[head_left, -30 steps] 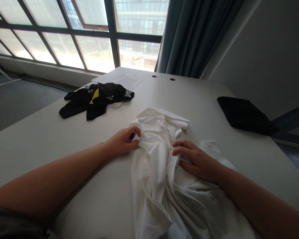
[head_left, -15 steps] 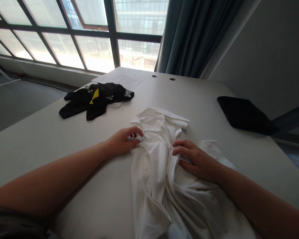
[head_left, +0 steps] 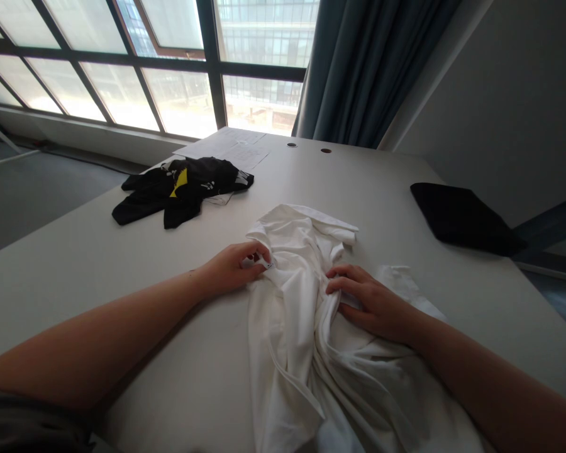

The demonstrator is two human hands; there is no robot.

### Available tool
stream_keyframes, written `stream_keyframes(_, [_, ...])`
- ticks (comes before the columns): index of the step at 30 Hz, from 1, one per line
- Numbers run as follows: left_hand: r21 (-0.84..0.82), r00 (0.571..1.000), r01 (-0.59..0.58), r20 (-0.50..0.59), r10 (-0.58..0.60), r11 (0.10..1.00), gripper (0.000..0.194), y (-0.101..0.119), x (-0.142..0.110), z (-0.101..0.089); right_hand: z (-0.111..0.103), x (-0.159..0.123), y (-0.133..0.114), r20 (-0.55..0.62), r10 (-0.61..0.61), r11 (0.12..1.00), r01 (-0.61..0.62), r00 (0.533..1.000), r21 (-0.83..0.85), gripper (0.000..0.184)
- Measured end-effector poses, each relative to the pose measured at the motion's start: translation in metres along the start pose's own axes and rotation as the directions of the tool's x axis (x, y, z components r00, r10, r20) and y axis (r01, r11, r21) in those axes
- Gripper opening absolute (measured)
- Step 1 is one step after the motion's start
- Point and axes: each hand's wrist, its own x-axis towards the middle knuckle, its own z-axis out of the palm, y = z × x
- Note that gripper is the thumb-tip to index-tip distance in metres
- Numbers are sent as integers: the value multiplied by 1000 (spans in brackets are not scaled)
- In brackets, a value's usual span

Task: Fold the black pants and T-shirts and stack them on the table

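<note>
A crumpled white shirt lies in loose folds in front of me, its lower part running off the bottom of the view. My left hand pinches the shirt's left edge, where a small tag with dark print shows by the fingertips. On the other side, my right hand has its fingers curled over a gathered fold of the cloth. The thumb of that hand is partly hidden under the fabric.
A white table bears everything. Beyond my left hand lies a bundled black garment with a yellow patch, near some printed papers. A flat black item rests at the right edge. Windows and a blue-grey curtain stand behind.
</note>
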Motion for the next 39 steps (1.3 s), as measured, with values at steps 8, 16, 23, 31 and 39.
stream_keyframes(8, [-34,999,-39,6,40,999,23,2,1,1,-1,2,-2,-1,-4,1000,4,1000,3,22])
stream_keyframes(16, [164,995,-100,46,94,981,37,-13,5,-3,-3,4,-2,-6,-19,999,19,1000,-50,23])
stream_keyframes(23, [224,983,-146,139,117,964,46,-15,7,-5,-5,5,-4,-18,-61,987,58,998,-147,20])
stream_keyframes(31, [264,984,-129,153,90,956,34,-16,8,-3,-3,4,-14,-39,-148,954,133,988,-268,16])
stream_keyframes(39, [315,998,16,-57,2,949,31,-19,9,-5,-7,5,-19,39,-27,919,40,999,-393,38])
